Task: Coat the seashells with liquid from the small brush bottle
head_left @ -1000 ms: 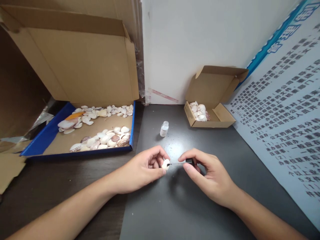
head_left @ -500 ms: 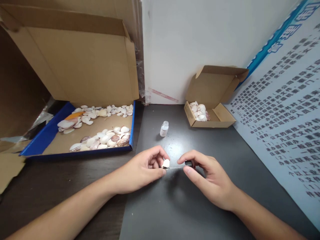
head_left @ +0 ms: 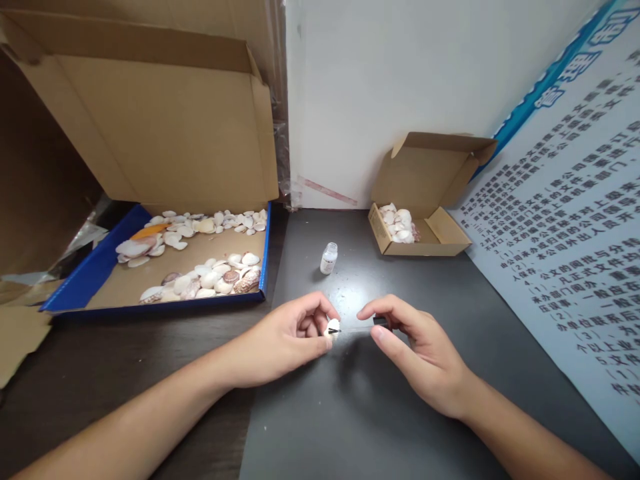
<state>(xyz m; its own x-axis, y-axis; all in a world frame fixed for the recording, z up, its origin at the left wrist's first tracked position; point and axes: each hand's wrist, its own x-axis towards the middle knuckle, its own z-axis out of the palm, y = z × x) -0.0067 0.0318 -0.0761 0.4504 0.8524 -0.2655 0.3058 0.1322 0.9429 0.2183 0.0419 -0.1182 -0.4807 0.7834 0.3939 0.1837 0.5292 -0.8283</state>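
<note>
Between the thumb and fingertips of my left hand (head_left: pixel 300 327) is a small white seashell (head_left: pixel 332 327). My right hand (head_left: pixel 419 350) is closed on the black cap of a thin brush (head_left: pixel 381 322). The brush's clear, slender stem points left, and its dark tip lies against the face of the shell. Behind my hands a small clear glass bottle (head_left: pixel 329 259) with white contents and a label stands upright on the dark grey mat, its mouth uncapped.
At the left, a blue-sided cardboard box (head_left: pixel 55 303) with a raised lid holds several groups of shells. A smaller brown box (head_left: pixel 425 249) at the back right holds white shells. A white panel (head_left: pixel 390 80) rises behind, and a printed poster (head_left: pixel 565 220) leans at the right.
The brush tip has moved from the shell's lower edge up onto its face. My right hand has shifted slightly right, while my left hand stays nearly in place.
</note>
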